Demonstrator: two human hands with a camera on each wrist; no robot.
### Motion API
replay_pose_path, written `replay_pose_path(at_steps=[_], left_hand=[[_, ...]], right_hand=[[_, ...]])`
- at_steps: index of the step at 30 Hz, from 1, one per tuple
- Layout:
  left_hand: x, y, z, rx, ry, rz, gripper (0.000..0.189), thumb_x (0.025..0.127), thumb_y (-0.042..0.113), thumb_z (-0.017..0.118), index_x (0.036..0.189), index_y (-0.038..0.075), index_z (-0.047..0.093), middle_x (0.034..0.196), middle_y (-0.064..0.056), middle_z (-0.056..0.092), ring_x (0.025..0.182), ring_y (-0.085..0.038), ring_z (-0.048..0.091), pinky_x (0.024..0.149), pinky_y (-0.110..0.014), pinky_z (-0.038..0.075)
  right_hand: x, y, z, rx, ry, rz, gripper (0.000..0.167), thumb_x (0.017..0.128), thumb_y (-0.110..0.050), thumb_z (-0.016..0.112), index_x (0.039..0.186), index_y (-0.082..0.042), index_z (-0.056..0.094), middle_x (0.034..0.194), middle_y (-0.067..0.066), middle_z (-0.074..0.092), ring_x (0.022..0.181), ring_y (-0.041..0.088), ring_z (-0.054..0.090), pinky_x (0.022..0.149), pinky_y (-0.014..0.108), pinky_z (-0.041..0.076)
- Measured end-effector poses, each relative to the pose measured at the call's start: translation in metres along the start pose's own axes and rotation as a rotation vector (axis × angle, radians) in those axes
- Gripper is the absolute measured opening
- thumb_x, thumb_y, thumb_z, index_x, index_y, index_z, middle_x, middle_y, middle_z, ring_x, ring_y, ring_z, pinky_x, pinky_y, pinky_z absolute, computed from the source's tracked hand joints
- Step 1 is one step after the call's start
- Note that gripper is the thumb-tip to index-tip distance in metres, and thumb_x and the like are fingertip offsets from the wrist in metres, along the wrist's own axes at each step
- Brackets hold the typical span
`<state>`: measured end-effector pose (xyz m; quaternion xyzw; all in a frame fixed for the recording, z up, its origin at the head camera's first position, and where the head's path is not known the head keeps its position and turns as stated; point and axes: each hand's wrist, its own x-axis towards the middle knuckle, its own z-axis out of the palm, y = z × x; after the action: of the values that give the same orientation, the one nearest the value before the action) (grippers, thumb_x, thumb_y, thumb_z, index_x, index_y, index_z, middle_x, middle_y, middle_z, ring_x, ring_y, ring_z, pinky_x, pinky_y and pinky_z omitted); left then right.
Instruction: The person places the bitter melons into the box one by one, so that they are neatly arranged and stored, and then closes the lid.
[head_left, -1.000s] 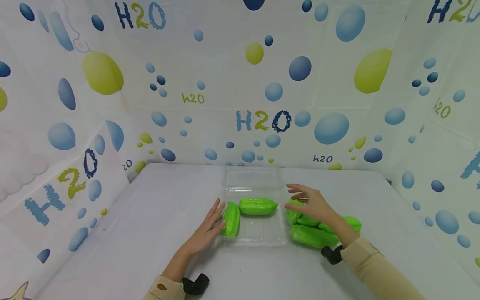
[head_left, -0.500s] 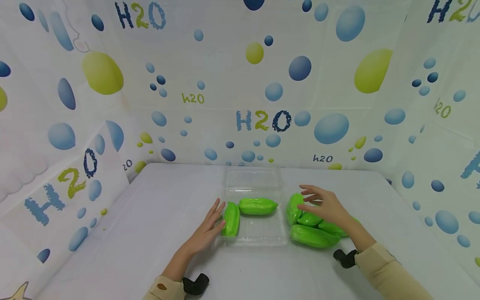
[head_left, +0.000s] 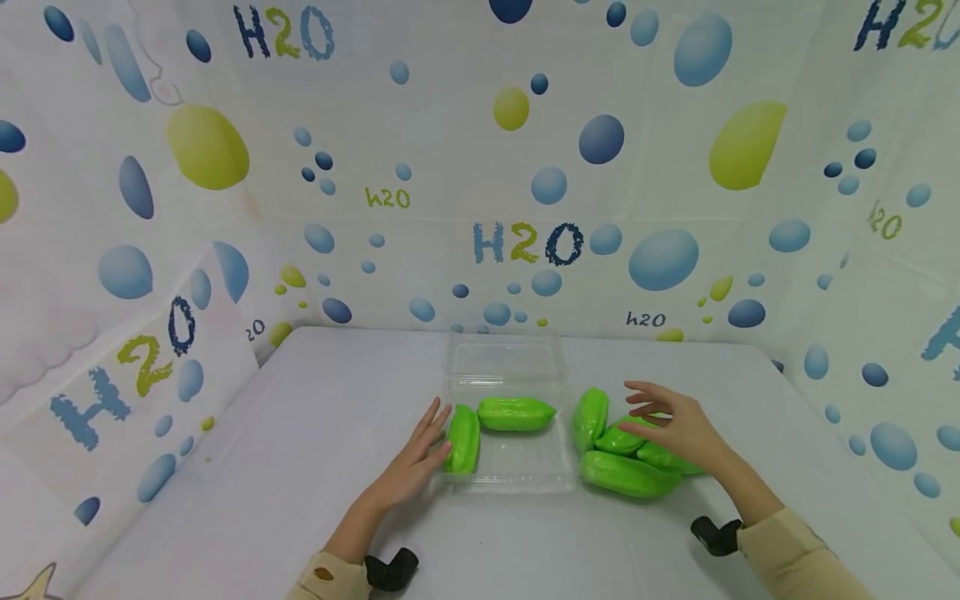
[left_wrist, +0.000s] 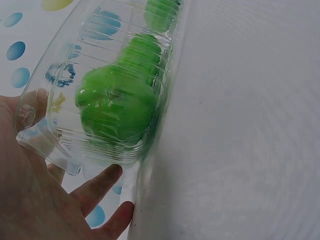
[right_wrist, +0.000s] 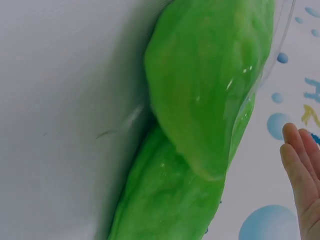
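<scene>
A clear plastic clamshell box (head_left: 517,458) lies open at the middle of the table, its lid folded back. Inside, one glossy green ridged gourd (head_left: 462,439) stands lengthwise along the left wall and another green gourd (head_left: 516,414) lies crosswise at the back. My left hand (head_left: 412,465) rests with spread, straight fingers at the box's left side, the fingers around its corner in the left wrist view. To the box's right, several more gourds (head_left: 630,475) lie heaped. Over this heap is my right hand (head_left: 682,427), fingers loosely bent and holding nothing.
A white cloth covers the table (head_left: 315,400). Behind and at both sides hangs a white curtain (head_left: 450,125) printed with blue and yellow-green drops. Black wrist mounts (head_left: 392,570) sit under both cuffs.
My right hand has moved from beside the box's right edge rightward over the heap, exposing more of the gourds. The left hand, the box and the gourds have stayed put.
</scene>
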<state>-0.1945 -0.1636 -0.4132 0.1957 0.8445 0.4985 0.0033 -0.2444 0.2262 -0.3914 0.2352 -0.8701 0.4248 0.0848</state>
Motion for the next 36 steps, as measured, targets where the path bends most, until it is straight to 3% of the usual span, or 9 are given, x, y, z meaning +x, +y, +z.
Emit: replay_pose_path(at_steps=[7, 17, 26, 36], left_hand=[[0.009, -0.035, 0.005, -0.015, 0.038, 0.040, 0.056, 0.097, 0.018, 0.045, 0.146, 0.008, 0.021, 0.153, -0.013, 0.002, 0.128, -0.040, 0.031, 0.102, -0.059, 0.019], [0.010, -0.036, 0.007, -0.005, 0.047, 0.009, 0.054, 0.097, 0.013, 0.044, 0.145, 0.007, 0.021, 0.152, -0.014, 0.002, 0.130, -0.041, 0.026, 0.102, -0.060, 0.016], [0.008, -0.037, 0.007, 0.020, 0.031, 0.021, 0.055, 0.098, 0.021, 0.043, 0.146, 0.009, 0.020, 0.153, -0.010, 0.001, 0.133, -0.036, 0.022, 0.103, -0.060, 0.015], [0.008, -0.037, 0.006, 0.013, 0.030, 0.031, 0.055, 0.097, 0.021, 0.044, 0.146, 0.010, 0.020, 0.153, -0.010, 0.002, 0.134, -0.035, 0.021, 0.103, -0.059, 0.015]], right_hand=[[-0.007, 0.001, -0.007, 0.011, 0.022, 0.005, 0.056, 0.077, -0.021, 0.074, 0.127, -0.008, 0.052, 0.107, 0.015, 0.062, 0.091, 0.027, 0.064, 0.078, 0.036, 0.051], [-0.017, 0.005, -0.016, -0.035, 0.055, 0.056, 0.060, 0.075, -0.023, 0.077, 0.127, -0.005, 0.052, 0.105, 0.019, 0.063, 0.084, 0.020, 0.065, 0.074, 0.030, 0.052], [-0.025, 0.017, -0.024, -0.178, 0.113, 0.012, 0.057, 0.071, -0.023, 0.080, 0.121, -0.007, 0.057, 0.098, 0.012, 0.065, 0.082, 0.020, 0.064, 0.074, 0.037, 0.052], [-0.032, 0.028, -0.031, -0.193, 0.116, 0.029, 0.056, 0.071, -0.023, 0.080, 0.120, -0.007, 0.057, 0.098, 0.013, 0.065, 0.083, 0.020, 0.064, 0.074, 0.034, 0.052]])
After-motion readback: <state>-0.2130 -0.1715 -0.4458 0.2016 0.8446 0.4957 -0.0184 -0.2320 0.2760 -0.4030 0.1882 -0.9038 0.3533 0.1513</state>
